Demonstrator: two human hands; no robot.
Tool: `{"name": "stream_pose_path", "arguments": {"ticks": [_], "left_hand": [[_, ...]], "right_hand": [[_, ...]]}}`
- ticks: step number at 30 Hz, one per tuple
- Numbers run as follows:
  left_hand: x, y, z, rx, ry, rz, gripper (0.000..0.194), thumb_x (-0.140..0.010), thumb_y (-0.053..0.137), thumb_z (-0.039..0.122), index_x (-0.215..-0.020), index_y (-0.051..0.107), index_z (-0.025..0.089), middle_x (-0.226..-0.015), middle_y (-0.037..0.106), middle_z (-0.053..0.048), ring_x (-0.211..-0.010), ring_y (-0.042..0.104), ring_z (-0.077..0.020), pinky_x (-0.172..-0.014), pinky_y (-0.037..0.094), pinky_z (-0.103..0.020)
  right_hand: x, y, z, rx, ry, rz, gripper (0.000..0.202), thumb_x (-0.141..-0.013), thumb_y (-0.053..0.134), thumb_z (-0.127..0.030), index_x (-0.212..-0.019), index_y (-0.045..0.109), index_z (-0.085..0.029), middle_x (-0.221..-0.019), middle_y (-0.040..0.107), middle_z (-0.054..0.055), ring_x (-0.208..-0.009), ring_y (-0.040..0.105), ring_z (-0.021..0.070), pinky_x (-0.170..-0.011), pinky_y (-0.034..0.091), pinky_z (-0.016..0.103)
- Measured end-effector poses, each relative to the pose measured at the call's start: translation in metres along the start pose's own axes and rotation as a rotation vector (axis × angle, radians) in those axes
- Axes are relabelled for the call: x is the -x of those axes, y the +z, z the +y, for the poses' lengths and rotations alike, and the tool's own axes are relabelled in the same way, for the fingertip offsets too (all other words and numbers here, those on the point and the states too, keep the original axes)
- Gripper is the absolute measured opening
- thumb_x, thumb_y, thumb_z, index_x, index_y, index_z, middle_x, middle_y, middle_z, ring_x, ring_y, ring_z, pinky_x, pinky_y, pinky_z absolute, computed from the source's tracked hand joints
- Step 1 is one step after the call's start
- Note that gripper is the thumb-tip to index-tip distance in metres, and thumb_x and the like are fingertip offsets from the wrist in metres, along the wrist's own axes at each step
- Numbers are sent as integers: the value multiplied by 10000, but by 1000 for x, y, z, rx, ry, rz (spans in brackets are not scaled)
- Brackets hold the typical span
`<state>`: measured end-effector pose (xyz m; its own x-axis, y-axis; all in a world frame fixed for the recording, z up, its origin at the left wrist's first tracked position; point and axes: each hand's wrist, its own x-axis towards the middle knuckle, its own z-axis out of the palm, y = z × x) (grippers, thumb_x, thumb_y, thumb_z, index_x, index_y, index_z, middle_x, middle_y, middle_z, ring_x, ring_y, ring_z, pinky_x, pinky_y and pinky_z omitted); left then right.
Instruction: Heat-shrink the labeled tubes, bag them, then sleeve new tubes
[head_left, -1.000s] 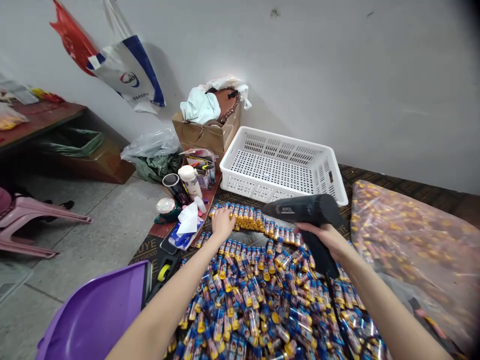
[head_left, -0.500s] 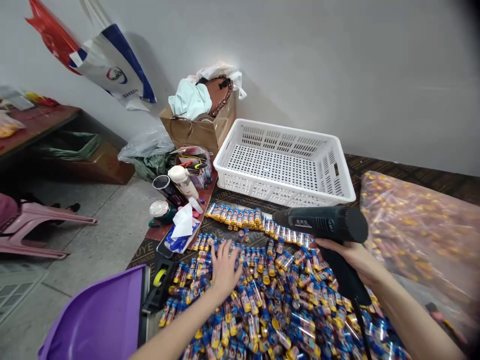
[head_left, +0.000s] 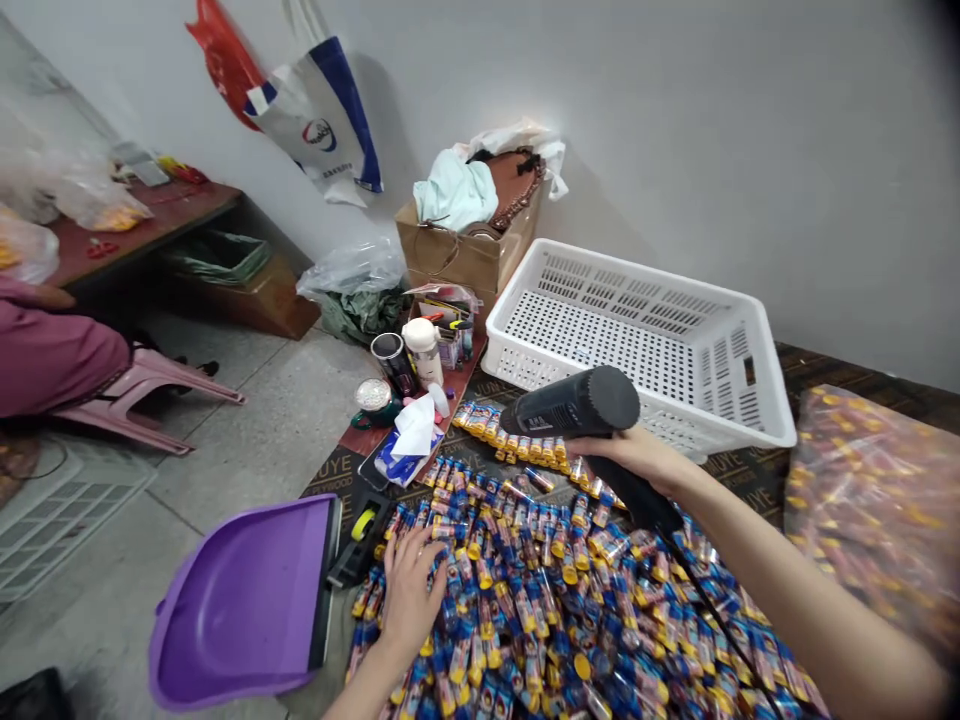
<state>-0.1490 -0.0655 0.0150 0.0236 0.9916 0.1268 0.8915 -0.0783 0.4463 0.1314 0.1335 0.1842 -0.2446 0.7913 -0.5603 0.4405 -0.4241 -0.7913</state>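
Many small tubes [head_left: 525,600] with blue tops and yellow ends lie heaped across the dark work surface. My left hand [head_left: 412,580] rests on the left part of the heap, fingers spread and holding nothing. With my right hand [head_left: 637,455] I grip a black heat gun [head_left: 570,405] by its handle, its barrel pointing left over a row of tubes [head_left: 484,422] laid side by side. The gun's cord runs down across the heap. Part of the row is hidden behind the gun and my right hand.
Behind the row stands a white perforated crate [head_left: 637,310]. A clear bag of tubes [head_left: 870,510] lies right. At left are a tape dispenser [head_left: 361,540], purple dustpan [head_left: 247,600], tissue pack [head_left: 409,455] and cups [head_left: 394,362]. A person [head_left: 60,350] sits far left.
The view has swung left, showing more of the seated person. The heat gun has moved left along the row and its rear turned toward me. My left hand has shifted toward the heap's left edge.
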Motion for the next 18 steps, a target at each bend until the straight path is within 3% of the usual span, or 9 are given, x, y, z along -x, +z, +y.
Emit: {"name": "stream_pose_path", "arguments": {"ticks": [5, 10, 14, 18], "left_hand": [[14, -7, -12, 21, -51, 18, 218, -833, 474, 196, -988, 621, 241, -1115, 613, -73, -1116, 518, -253, -1003, 317, -566], [32, -9, -26, 38, -79, 27, 211, -825, 498, 201, -991, 620, 245, -1081, 629, -60, -1090, 534, -249, -987, 330, -560], [41, -4, -35, 40, -72, 31, 188, -819, 502, 210, -946, 638, 242, -1061, 638, -60, -1072, 544, -253, -980, 332, -556], [35, -1, -35, 51, -43, 12, 189, -818, 499, 219, -934, 647, 241, -1048, 646, -57, -1063, 551, -246, -988, 337, -535]], "right_hand": [[-49, 32, -32, 69, -101, -105, 291, -620, 718, -345, -824, 643, -152, -696, 658, 38, -529, 561, 140, -495, 476, 266], [-76, 52, -41, 109, -164, -133, 342, -599, 730, -326, -887, 650, -160, -735, 669, 28, -597, 572, 144, -575, 502, 270], [-62, 37, -35, 115, -66, -113, 285, -620, 703, -336, -828, 635, -153, -668, 652, 17, -519, 551, 130, -503, 479, 258], [-27, 4, -23, 129, -21, -45, 251, -629, 708, -345, -747, 627, -139, -654, 653, 31, -501, 556, 124, -473, 454, 239]]}}
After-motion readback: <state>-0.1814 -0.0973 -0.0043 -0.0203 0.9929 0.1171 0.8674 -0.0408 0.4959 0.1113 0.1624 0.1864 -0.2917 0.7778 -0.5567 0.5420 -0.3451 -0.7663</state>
